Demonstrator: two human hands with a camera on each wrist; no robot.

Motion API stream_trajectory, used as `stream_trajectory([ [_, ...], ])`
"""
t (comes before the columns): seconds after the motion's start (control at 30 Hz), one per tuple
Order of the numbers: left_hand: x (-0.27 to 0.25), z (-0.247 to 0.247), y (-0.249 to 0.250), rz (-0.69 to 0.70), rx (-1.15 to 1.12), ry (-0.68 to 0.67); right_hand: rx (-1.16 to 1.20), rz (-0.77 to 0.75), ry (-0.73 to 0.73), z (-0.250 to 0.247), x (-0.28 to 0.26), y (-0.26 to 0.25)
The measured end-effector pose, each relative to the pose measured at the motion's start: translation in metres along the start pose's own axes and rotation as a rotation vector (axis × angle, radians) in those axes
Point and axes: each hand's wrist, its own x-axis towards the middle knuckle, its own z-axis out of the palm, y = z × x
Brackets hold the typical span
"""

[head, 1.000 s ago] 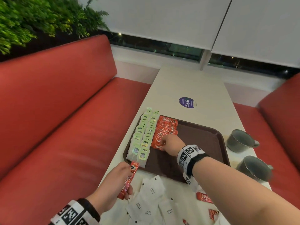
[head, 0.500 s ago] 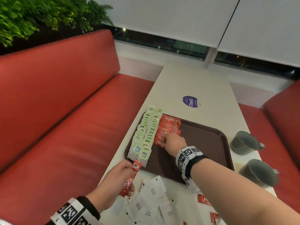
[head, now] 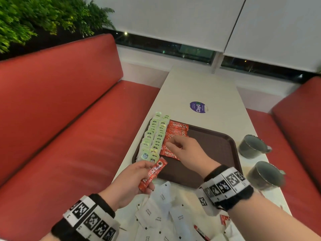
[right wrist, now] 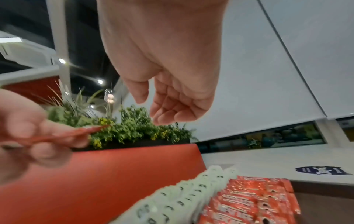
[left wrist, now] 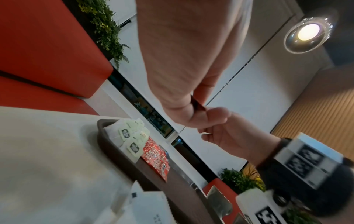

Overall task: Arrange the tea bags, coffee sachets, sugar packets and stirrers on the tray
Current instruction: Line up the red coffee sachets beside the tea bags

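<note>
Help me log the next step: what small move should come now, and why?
Probably pass the coffee sachet from the left hand to the empty right hand, which hangs over the sachet row on the tray, whose near end has room.

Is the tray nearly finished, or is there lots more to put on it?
About halfway. Done: two rows of green tea bags and a red coffee sachet stack fill the tray's left part. In hand: the left hand holds one more coffee sachet; the right hand hovers empty over the stack. Left: white sugar packets and some loose sachets lie on the table. No stirrers visible.
</note>
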Motion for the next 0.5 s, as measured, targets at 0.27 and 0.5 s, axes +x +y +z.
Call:
stream_trajectory([
  [0.27, -0.019, 0.011, 0.0, 0.107, 0.204, -0.11, 0.061, 0.032, -0.101, 0.002, -0.056, -0.006],
  [0.5, -0.028, 0.015, -0.002, 0.263, 0.452, 0.027, -0.164, 0.036, -0.265, -0.001, -0.078, 0.003],
])
